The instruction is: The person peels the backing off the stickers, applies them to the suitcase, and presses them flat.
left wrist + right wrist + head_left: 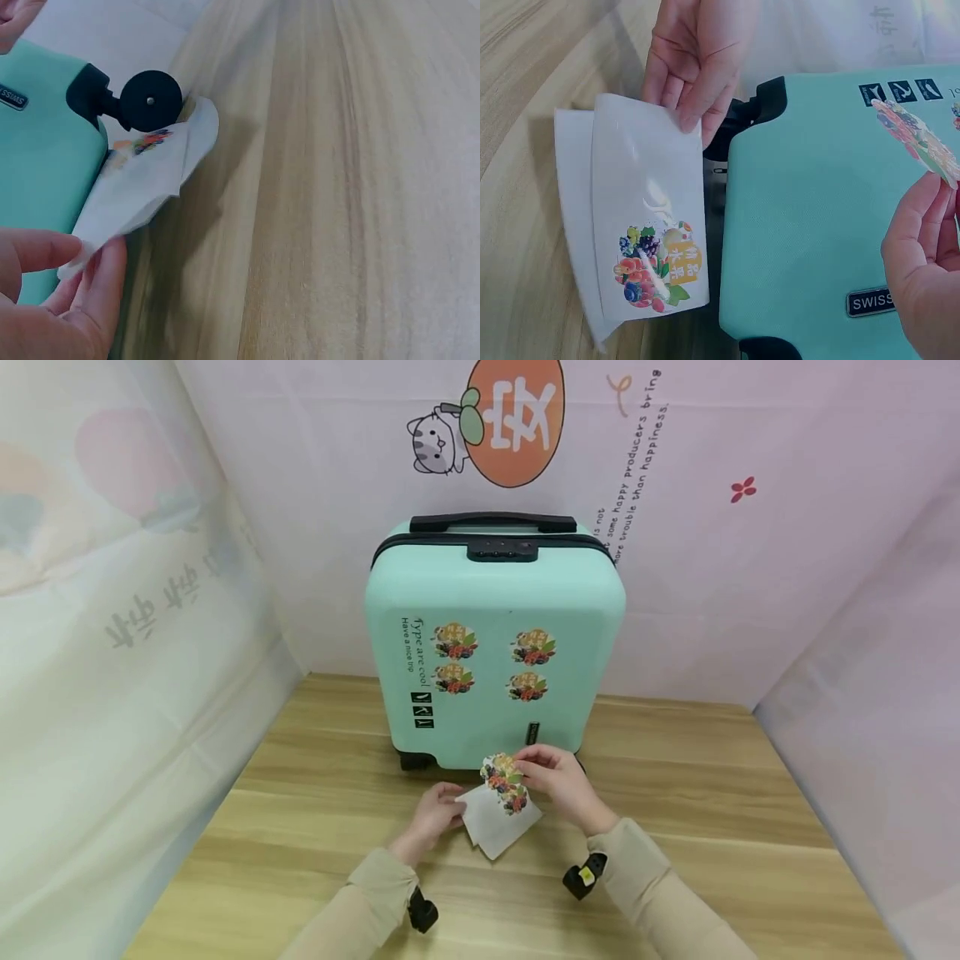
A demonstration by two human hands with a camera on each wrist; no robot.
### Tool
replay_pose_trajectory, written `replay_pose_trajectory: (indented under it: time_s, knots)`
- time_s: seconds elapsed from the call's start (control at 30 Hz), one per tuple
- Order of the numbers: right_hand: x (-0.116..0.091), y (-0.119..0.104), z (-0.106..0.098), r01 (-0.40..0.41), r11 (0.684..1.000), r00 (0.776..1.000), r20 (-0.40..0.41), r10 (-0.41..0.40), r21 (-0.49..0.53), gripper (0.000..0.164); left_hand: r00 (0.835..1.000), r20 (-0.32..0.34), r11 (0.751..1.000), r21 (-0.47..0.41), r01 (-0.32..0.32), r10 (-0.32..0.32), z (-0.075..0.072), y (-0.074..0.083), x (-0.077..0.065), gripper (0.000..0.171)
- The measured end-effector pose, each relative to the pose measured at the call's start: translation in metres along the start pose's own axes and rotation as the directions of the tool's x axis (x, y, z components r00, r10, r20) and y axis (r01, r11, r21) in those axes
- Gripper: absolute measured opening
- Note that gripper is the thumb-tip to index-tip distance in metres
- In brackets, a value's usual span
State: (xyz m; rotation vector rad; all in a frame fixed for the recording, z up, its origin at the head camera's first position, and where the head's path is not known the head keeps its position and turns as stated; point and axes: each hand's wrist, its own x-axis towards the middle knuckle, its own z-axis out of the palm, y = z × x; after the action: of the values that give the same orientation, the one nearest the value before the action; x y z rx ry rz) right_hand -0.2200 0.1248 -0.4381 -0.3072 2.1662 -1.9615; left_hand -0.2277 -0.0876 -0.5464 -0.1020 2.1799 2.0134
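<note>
My left hand (435, 817) pinches the edge of a folded white sticker sheet (649, 180) between thumb and fingers, in front of the suitcase. One round fruit sticker (656, 270), printed with berries and leaves, lies on that sheet. A second fruit sticker (915, 139), loose from the sheet, is pinched by its edge in the fingertips of my right hand (558, 781). Behind both hands stands a mint-green suitcase (487, 597), upright. Its front bears two fruit stickers (454, 660) at left and two more fruit stickers (531, 667) at right.
Black lettering (412, 652) and small black emblems (422, 710) run down the suitcase's left side. A black brand plate (532, 732) sits low on its right. Below are black wheels (150, 100). The wooden table (675, 860) is bordered by printed white cloth (690, 568).
</note>
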Motion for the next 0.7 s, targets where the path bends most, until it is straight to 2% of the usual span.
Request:
replay_pose_trajectory:
  time_s: [0.1, 0.17, 0.27, 0.33, 0.43, 0.57, 0.7]
  knots:
    - [-0.001, -0.001, -0.001, 0.006, 1.0, 1.0, 0.017, -0.006, 0.015, 0.025, 1.0, -0.018, 0.998, 0.062, -0.022, 0.023, -0.002, -0.001, 0.001, 0.032]
    - [-0.003, -0.002, -0.001, 0.017, 1.0, 0.999, 0.028, -0.018, 0.019, 0.025, 0.998, -0.019, 0.989, 0.135, -0.061, 0.064, -0.005, -0.001, 0.001, 0.031]
    - [-0.003, -0.003, -0.001, 0.038, 0.999, 0.998, 0.046, -0.039, 0.017, 0.026, 0.989, -0.018, 0.953, 0.271, -0.138, 0.148, -0.01, 0.003, -0.001, 0.027]
    - [-0.003, -0.003, -0.002, 0.045, 0.999, 0.997, 0.055, -0.045, 0.007, 0.026, 0.978, -0.021, 0.928, 0.32, -0.189, 0.206, -0.012, 0.008, -0.004, 0.025]
    - [-0.003, -0.002, 0.0, 0.04, 0.999, 0.997, 0.074, -0.039, -0.011, 0.027, 0.963, -0.044, 0.918, 0.316, -0.239, 0.266, -0.015, 0.02, -0.01, 0.023]
    - [-0.005, -0.001, 0.002, 0.029, 0.997, 0.996, 0.085, -0.023, -0.072, 0.028, 0.944, -0.057, 0.925, 0.225, -0.305, 0.325, -0.013, 0.038, -0.015, 0.025]
    - [-0.007, 0.002, 0.004, 0.018, 0.989, 0.994, 0.105, -0.002, -0.144, 0.029, 0.928, -0.046, 0.915, 0.186, -0.357, 0.371, -0.009, 0.057, -0.024, 0.025]
